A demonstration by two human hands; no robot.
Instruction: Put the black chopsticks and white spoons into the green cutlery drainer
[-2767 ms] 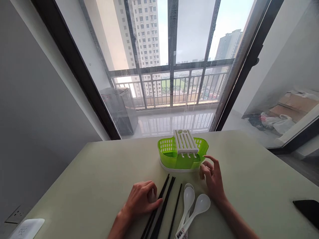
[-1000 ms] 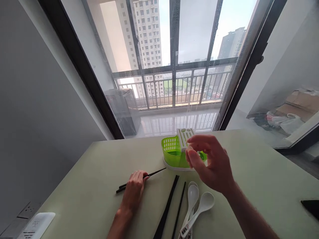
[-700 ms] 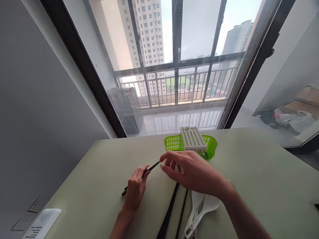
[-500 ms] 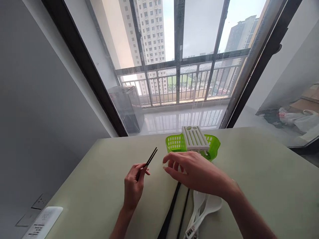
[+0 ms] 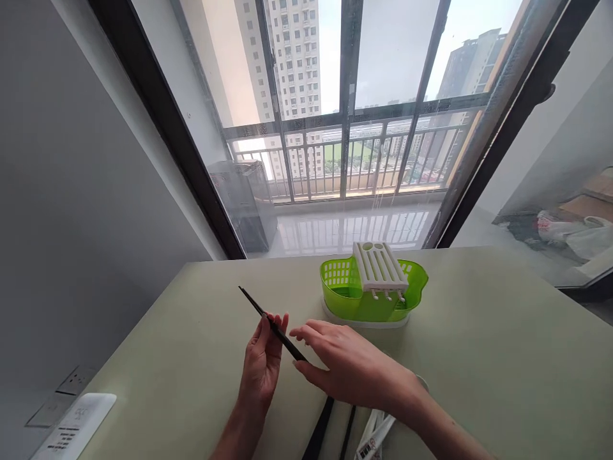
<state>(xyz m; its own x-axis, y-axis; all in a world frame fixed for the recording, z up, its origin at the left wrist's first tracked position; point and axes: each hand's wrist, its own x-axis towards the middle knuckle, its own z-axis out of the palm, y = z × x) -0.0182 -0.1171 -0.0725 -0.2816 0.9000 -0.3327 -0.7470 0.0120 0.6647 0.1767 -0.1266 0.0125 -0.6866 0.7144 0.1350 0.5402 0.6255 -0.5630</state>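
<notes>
At the centre of the tabletop (image 5: 479,332), your left hand (image 5: 262,369) holds a pair of black chopsticks (image 5: 272,324) pinched between thumb and fingertips, the sticks slanting up toward ten o'clock with their thin ends pointing away from you and their lower ends meeting your right hand (image 5: 352,370). Half a second ago those same sticks pointed up toward one o'clock, so you have swung them round in your grip, and they are now clear of the surface rather than lying flat as they did a second ago. Your right hand has come across from near the holder; its fingers are spread and loose, closed on nothing, with the tips just touching the lower ends of the sticks. That reads as you squaring up the pair between both hands, a judgement only. The green cutlery holder (image 5: 373,297) with its white slotted insert (image 5: 380,269) stands at one o'clock from your hands, apart from them and untouched. More black chopsticks (image 5: 318,434) lie at six o'clock under your right wrist, and the white spoons (image 5: 376,434) show only partly beside them. A white remote control (image 5: 71,434) sits at the eight o'clock edge.
</notes>
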